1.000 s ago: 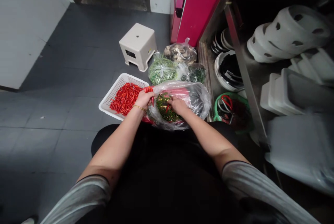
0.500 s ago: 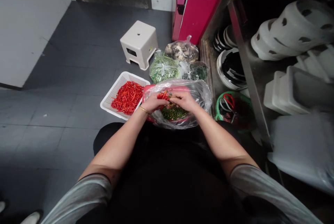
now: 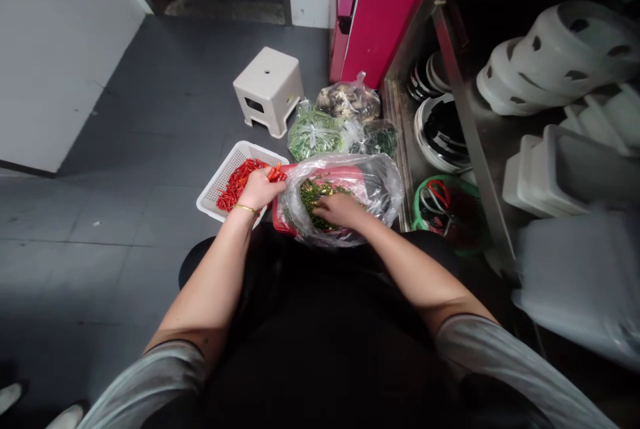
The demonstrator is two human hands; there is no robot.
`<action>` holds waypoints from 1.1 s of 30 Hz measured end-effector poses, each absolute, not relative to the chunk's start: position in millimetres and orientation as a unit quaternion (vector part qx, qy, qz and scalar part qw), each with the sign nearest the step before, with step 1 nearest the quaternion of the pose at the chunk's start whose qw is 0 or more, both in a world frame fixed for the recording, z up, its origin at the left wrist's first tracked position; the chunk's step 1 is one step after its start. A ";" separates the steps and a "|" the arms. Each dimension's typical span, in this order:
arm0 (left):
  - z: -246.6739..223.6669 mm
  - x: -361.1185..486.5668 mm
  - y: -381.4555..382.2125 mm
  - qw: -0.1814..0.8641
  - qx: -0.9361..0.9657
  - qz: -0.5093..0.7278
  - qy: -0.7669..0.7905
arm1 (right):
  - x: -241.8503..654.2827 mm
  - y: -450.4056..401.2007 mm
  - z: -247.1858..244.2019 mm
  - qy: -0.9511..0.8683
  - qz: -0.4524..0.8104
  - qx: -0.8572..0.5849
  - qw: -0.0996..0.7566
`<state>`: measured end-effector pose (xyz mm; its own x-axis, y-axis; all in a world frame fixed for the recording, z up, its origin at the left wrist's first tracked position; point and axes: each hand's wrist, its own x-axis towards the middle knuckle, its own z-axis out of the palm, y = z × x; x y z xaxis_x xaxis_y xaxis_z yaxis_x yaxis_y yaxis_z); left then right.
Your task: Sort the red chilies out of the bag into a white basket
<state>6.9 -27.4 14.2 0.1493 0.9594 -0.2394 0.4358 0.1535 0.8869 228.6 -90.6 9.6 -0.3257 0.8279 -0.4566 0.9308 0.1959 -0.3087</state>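
The work looks partway along: a pile of red peppers is lying in the white basket, while a green heap with small pale bits is remaining in the clear bag just beside it. The left hand is gripping a few peppers in closed fingers over the basket's right edge. The right hand is reaching into the bag, fingertips touching the heap; whether they are pinching anything, I cannot tell. The basket is resting on the grey tiled floor. Beyond, a stool and bagged greens are standing near a pink cabinet; a metal shelf is holding pale tubs on the right.
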 end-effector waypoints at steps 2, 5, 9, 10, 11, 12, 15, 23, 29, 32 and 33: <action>13.6 15.7 -38.7 0.473 0.617 0.234 0.584 | 203.2 -112.8 7.9 0.797 -0.262 0.525 0.141; 9.5 35.9 -51.8 0.491 0.625 0.211 0.569 | 177.6 -142.0 2.7 0.831 -0.217 0.492 0.140; 14.0 54.6 -44.5 0.518 0.549 0.250 0.606 | 177.2 -157.7 5.0 0.844 -0.175 0.490 0.128; 21.0 58.6 -39.3 0.534 0.522 0.262 0.611 | 180.5 -158.8 10.0 0.843 -0.169 0.497 0.119; 30.9 63.0 -34.0 0.552 0.499 0.279 0.607 | 184.2 -159.4 17.0 0.841 -0.165 0.504 0.104; 43.4 67.9 -29.1 0.571 0.482 0.302 0.592 | 188.1 -159.9 25.3 0.840 -0.162 0.511 0.083; 86.2 82.0 -20.9 0.606 0.462 0.377 0.526 | 199.3 -160.5 51.0 0.842 -0.157 0.516 0.006; 71.3 42.8 -39.8 0.525 0.412 0.405 0.626 | 201.0 -167.9 43.9 0.864 -0.191 0.465 -0.030; 42.6 6.5 -56.1 0.491 0.440 0.332 0.675 | 207.3 -152.7 28.6 0.878 -0.322 0.352 -0.024; 59.2 1.5 -56.4 0.367 0.521 0.335 0.694 | 222.8 -113.2 26.6 0.813 -0.278 0.508 -0.049; 68.5 2.0 -58.4 0.316 0.543 0.357 0.691 | 224.6 -99.6 24.3 0.779 -0.241 0.578 -0.033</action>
<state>2.0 -58.4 68.5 -0.2102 0.9764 -0.0501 0.5254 0.1560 0.8365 224.6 -99.6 24.3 -0.3297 0.9163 -0.2272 0.8842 0.2154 -0.4145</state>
